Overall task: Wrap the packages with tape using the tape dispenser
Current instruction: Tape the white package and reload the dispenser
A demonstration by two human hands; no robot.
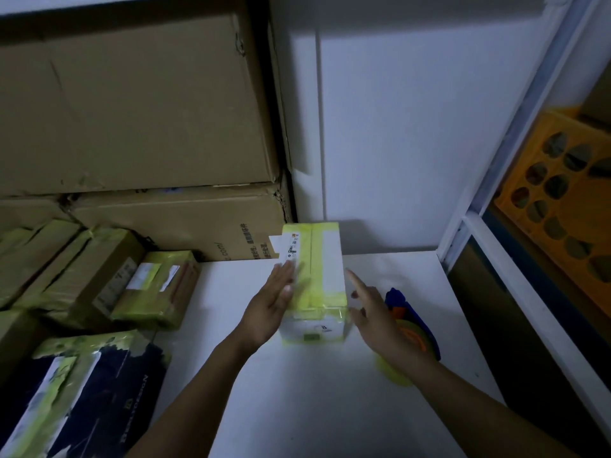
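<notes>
White package (pixel 314 279) banded with yellow-green tape.

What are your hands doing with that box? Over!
Left hand open, flat against the taped box. Right hand open beside it, holding nothing. Tape dispenser lying on the table under right hand. Nothing blocking.

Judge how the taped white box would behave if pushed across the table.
The white box looks rigid: square edges under the flat left hand. Glossy tape on a smooth table suggests it slides readily. Lying on a long face, it probably won't tip.
</notes>
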